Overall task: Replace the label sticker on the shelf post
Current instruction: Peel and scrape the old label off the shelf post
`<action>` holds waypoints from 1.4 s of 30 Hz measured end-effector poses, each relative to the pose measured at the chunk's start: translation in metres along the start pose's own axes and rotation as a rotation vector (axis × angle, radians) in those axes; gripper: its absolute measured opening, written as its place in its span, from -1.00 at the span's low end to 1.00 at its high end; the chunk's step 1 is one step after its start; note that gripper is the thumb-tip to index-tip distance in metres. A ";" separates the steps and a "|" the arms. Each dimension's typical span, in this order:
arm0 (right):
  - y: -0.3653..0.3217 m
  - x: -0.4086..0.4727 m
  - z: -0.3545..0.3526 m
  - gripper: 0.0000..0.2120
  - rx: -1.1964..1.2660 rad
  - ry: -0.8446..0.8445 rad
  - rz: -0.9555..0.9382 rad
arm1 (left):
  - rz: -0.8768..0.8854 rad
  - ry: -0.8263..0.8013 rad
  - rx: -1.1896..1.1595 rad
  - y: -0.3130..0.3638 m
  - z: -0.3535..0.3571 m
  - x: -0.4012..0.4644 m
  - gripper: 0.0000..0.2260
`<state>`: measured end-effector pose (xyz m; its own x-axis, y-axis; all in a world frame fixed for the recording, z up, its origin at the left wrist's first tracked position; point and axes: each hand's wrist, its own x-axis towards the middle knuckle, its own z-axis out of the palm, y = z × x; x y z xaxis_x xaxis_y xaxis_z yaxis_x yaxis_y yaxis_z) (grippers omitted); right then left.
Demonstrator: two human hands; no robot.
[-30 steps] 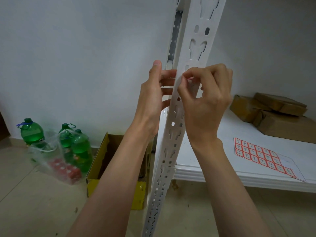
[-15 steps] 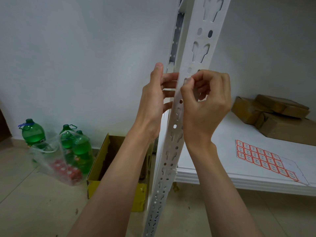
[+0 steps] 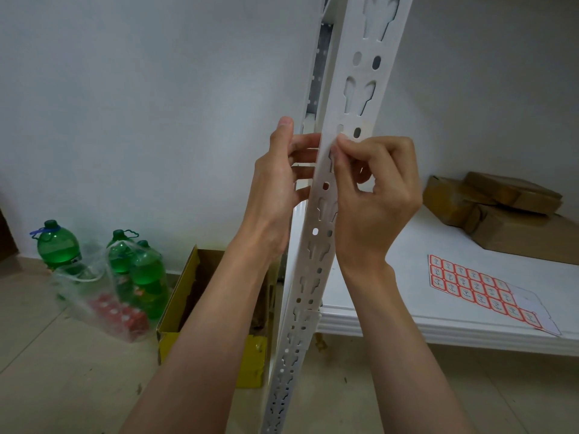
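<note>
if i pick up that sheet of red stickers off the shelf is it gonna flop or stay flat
The sticker sheet looks like thin paper, so probably floppy and very light. Its near corner overhangs the shelf edge, likely easy to pinch. The end with blank backing may curl more.

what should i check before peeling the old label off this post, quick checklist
1. Shelf post steadied: ok, left hand holds its edge.
2. Right hand at the label spot: ok, thumb and forefinger pinch at the post face.
3. Old label edge lifted: cannot tell, the fingers hide it.
4. Replacement ready: ok, sticker sheet lies on the white shelf with red stickers left.
5. Sheet secure: not ok, its corner overhangs the shelf edge.
</note>
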<state>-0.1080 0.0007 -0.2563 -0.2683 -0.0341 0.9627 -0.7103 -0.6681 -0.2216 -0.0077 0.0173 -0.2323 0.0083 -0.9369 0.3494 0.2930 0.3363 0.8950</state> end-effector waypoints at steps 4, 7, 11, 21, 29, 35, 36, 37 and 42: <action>0.000 -0.002 0.003 -0.94 0.008 0.015 0.049 | 0.008 -0.006 -0.006 -0.001 -0.001 0.000 -0.55; 0.001 -0.003 0.003 -0.94 0.018 0.014 0.064 | 0.008 -0.002 0.000 -0.001 0.000 0.000 -0.56; 0.002 -0.003 0.004 -0.94 0.034 0.012 0.083 | 0.007 0.001 0.007 -0.001 0.000 0.000 -0.53; -0.001 0.004 -0.001 -0.96 0.083 0.017 0.183 | 0.017 0.005 0.015 -0.002 0.001 0.000 -0.57; -0.007 0.019 -0.006 -0.95 0.169 0.035 0.294 | 0.050 0.019 0.070 -0.002 0.002 -0.002 -0.66; -0.007 0.021 -0.015 -0.91 0.267 0.028 0.399 | 0.312 0.107 0.291 -0.010 0.001 0.001 -0.71; -0.005 0.021 -0.016 -0.91 0.278 0.016 0.415 | 0.431 0.152 0.363 -0.011 0.002 0.000 -0.68; -0.004 0.021 -0.016 -0.89 0.279 0.006 0.429 | 0.562 0.197 0.433 -0.013 0.002 0.000 -0.68; -0.001 0.022 -0.020 -0.89 0.332 -0.041 0.482 | 0.986 0.314 0.751 -0.016 -0.004 0.005 -0.86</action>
<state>-0.1263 0.0156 -0.2376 -0.4800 -0.4163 0.7722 -0.2704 -0.7671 -0.5817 -0.0089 0.0069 -0.2460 0.1671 -0.2084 0.9637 -0.5754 0.7731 0.2670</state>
